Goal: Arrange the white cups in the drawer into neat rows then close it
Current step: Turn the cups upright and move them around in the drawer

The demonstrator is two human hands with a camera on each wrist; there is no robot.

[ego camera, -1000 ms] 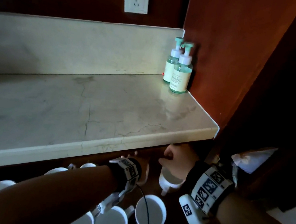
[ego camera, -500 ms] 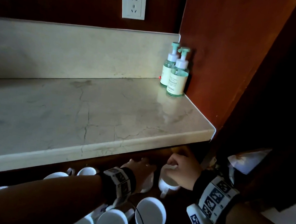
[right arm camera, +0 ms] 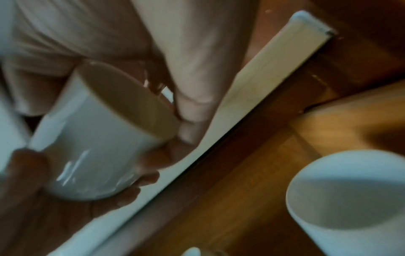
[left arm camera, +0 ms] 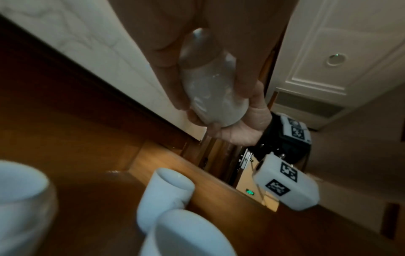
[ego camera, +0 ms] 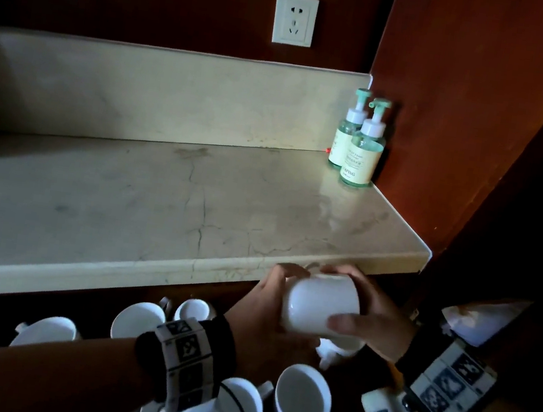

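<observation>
A white cup [ego camera: 319, 303] is held on its side in the air, just in front of the counter's edge and above the open drawer [left arm camera: 98, 199]. My left hand [ego camera: 281, 288] grips its left side; in the left wrist view the fingers wrap the cup [left arm camera: 210, 97]. My right hand [ego camera: 364, 304] grips its right side, thumb across the base end, with the cup's [right arm camera: 98, 147] mouth turned away from me. Several more white cups stand upright in the drawer, among them one [ego camera: 303, 396] near me and one [ego camera: 341, 348] under my right hand.
The marble counter [ego camera: 176, 210] overhangs the back of the drawer. Two green pump bottles [ego camera: 361, 155] stand at its back right corner under a wall socket [ego camera: 294, 19]. A dark wooden panel [ego camera: 480, 129] closes the right side, with something white [ego camera: 476, 319] low beside it.
The cup has come up out of the drawer's back right corner and tipped onto its side. Both hands rose with it and now hold it between them.
</observation>
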